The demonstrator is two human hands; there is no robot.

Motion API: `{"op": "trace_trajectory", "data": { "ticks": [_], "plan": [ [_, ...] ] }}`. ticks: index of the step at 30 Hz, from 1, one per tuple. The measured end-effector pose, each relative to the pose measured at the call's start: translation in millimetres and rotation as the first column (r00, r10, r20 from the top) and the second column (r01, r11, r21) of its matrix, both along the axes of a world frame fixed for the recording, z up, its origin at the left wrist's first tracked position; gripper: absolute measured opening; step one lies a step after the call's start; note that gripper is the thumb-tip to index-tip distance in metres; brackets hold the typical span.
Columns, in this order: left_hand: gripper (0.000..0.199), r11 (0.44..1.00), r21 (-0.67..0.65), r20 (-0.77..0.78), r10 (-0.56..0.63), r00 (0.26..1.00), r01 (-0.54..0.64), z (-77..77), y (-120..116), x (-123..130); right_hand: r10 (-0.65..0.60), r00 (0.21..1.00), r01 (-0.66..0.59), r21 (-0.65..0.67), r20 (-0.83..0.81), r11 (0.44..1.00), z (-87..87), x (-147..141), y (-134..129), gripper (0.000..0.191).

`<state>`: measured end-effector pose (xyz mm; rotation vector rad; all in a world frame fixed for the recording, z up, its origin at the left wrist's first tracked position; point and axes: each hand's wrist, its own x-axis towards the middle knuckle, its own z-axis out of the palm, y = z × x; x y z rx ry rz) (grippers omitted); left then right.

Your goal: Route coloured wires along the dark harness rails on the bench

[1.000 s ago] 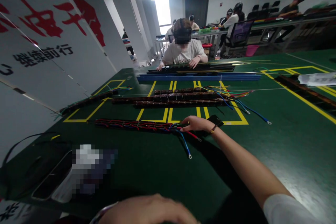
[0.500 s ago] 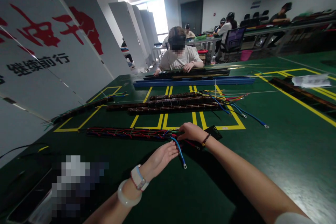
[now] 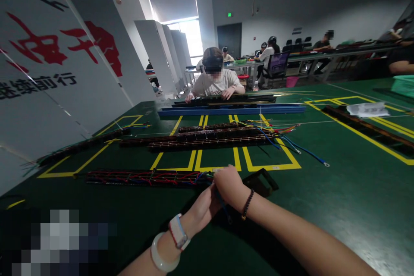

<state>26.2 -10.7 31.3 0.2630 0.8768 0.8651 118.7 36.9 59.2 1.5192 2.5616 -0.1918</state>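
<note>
A long dark strip with red and blue wires point(image 3: 142, 177) lies across the near part of the table. Both hands meet at its right end. My right hand point(image 3: 229, 186) is closed over the wire ends, its fingertips turned away from view. Just below and left of it, my left hand point(image 3: 203, 207) has its fingers bent in against the right hand, and what lies between them is hidden. A blue cable point(image 3: 227, 213) with a ring lug hangs down below the hands, in shadow. Right of the right hand lies a black plate with a rectangular opening point(image 3: 274, 180).
Several more wired strips point(image 3: 207, 138) lie beyond, inside yellow tape marks. Blue cables with ring lugs point(image 3: 312, 155) stick out to their right. Farther back are blue channels point(image 3: 233, 111) and a seated person point(image 3: 213, 79). A white packet point(image 3: 368, 109) lies at right.
My left hand has gone from lying flat beside the blue cable to bending in against my right hand. The right hand has curled further over the wire ends. The view has tilted up.
</note>
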Motion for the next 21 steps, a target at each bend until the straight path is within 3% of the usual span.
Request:
{"op": "trace_trajectory", "data": {
  "ticks": [6,14,21],
  "plan": [
    [0.019,0.985,-0.1,0.056,0.149,0.987,-0.143,-2.5,-2,-4,-0.016,0.999,0.015,0.03,0.039,0.999,2.5,-7,-21,0.021],
    [0.018,0.989,-0.092,0.161,0.129,0.979,-0.115,-3.8,-2,-6,-0.059,0.998,0.059,-0.047,0.014,0.997,22.8,3,-23,0.023],
    [0.014,0.998,-0.009,0.19,0.061,0.98,-0.06,-13.6,-5,-4,-0.041,0.997,0.04,0.016,0.06,0.999,22.2,10,-16,0.018]
  ]
}}
